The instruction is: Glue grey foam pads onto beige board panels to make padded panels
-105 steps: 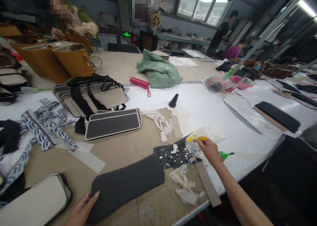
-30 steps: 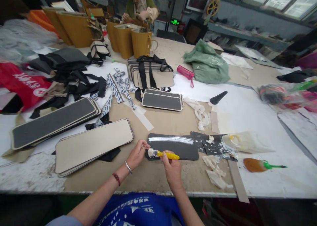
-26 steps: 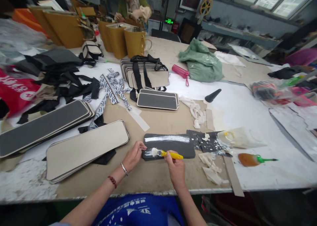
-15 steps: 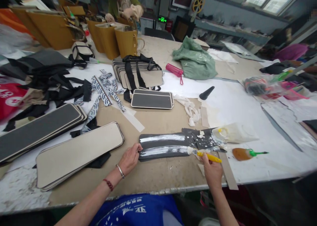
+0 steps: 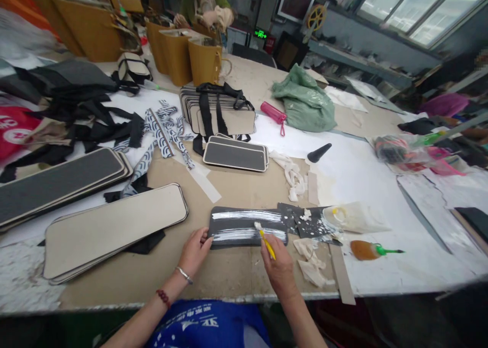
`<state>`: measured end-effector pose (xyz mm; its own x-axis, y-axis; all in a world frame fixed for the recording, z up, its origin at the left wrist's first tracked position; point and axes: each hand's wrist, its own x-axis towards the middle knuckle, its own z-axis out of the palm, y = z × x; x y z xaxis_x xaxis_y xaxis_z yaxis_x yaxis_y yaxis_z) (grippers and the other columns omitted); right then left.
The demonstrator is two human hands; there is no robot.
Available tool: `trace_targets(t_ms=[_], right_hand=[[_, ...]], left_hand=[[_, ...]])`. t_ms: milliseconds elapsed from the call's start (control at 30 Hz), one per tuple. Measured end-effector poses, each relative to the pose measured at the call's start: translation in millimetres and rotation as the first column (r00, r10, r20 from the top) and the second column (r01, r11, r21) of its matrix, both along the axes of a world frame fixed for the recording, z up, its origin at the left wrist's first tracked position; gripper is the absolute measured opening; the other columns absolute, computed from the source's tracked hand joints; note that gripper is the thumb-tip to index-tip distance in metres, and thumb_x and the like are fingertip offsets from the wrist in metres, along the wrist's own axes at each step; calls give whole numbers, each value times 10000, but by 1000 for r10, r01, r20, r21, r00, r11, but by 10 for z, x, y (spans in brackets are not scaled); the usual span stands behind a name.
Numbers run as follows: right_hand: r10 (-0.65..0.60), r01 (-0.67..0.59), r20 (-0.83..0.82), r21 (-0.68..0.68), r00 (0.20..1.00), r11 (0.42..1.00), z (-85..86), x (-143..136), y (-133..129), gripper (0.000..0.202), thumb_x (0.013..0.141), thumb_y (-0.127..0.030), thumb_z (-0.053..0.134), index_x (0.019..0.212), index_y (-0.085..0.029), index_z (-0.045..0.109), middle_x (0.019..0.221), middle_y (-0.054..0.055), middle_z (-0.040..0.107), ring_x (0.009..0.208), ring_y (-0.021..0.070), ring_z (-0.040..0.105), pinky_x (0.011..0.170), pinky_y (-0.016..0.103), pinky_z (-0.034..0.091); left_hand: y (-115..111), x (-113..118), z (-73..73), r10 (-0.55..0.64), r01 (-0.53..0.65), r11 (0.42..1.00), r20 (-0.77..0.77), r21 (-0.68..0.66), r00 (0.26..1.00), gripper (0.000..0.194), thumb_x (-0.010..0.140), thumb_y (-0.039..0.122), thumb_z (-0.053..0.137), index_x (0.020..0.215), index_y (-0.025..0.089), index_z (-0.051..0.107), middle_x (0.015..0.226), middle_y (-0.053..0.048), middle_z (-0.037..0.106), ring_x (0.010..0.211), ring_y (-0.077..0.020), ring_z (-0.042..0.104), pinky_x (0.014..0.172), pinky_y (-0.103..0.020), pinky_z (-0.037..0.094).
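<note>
A dark grey panel (image 5: 236, 226) with two streaky white bands lies in front of me. My left hand (image 5: 196, 249) pinches the panel's left end between thumb and fingers. In my right hand (image 5: 277, 261) is a yellow-handled brush (image 5: 268, 245), its whitish tip over the panel's lower band. Just right of the panel, a dark scrap (image 5: 314, 223) spotted with white touches its end. A translucent container (image 5: 353, 217) with white stuff at its mouth lies on that side.
Beige panels (image 5: 114, 231) and grey panels (image 5: 64, 185) are stacked at left. An amber bottle (image 5: 364, 250) lies at right. Farther back are strapped panels (image 5: 224, 112), a green bag (image 5: 305, 99) and a pink case (image 5: 272, 113). A person (image 5: 206, 7) stands behind brown bags.
My right hand has moved left with the brush, from the panel's right end to over its middle. My left hand still grips the left end. The view has shifted slightly.
</note>
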<state>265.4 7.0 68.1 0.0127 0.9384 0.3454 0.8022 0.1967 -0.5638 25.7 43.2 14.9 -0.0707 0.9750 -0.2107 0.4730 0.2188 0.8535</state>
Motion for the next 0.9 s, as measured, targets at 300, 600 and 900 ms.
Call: trace_targets(t_ms=[300,600,900], right_hand=[[-305,97,-634,-341,711,935,5,-710,333,342,789,-439,516,931,-140,599,878,78,639,805,217,607,756,368,488],[-373,177,-502,-395,781,902,-86,-745,587,457,743,-535,516,919,-126,619,841,95,649,773,238,608,739,364,465],[-337,33,-636,-440,694,898,-36,-950,380,411,747,-492,535,905,-120,608,830,86,647,753,227,614,684,336,494]], left_hand=[[15,74,-47,64,-63,996,9,-62,998,185,656,150,544,839,170,522,765,-6,517,669,-132,505,667,-273,446],[-1,110,-5,29,-31,999,-35,-44,999,207,662,90,514,846,180,485,778,1,477,716,-135,473,685,-265,418],[-2,48,35,3,-2,998,17,-57,1000,265,684,52,424,910,162,508,815,-29,498,743,-147,490,727,-293,429]])
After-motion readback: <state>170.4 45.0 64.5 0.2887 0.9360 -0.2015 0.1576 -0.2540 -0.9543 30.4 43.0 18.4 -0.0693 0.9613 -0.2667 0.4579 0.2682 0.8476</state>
